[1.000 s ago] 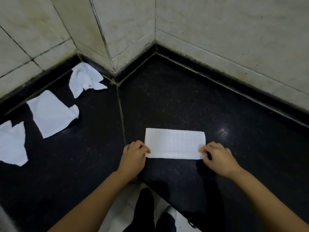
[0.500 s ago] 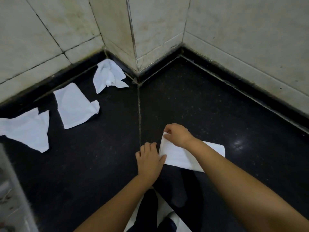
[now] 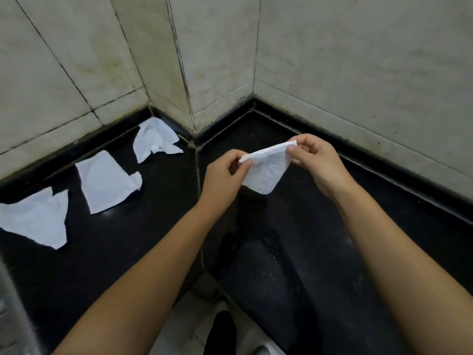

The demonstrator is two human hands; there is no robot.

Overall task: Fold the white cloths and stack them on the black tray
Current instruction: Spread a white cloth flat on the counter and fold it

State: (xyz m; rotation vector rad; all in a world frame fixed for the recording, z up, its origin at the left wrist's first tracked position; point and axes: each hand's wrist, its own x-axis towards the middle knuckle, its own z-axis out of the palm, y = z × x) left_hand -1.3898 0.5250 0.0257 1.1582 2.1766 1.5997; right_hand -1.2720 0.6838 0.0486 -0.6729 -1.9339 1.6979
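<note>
Folded white cloth (image 3: 266, 168): held in the air above the black counter (image 3: 320, 252), top edge running from low left to high right, body hanging to a point below. Left hand (image 3: 225, 172): pinches the lower left corner. Right hand (image 3: 316, 160): pinches the upper right corner. Both hands equally near. Three unfolded cloths (image 3: 107, 180): lying well apart to the left. Black tray: not in view.

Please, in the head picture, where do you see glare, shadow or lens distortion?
Head view: weak glare spots on the black counter near the flat cloth; a dark shadow under the held cloth and forearms; the wall tiles bend from the wide-angle lens; bottom-left edge is blurred.
</note>
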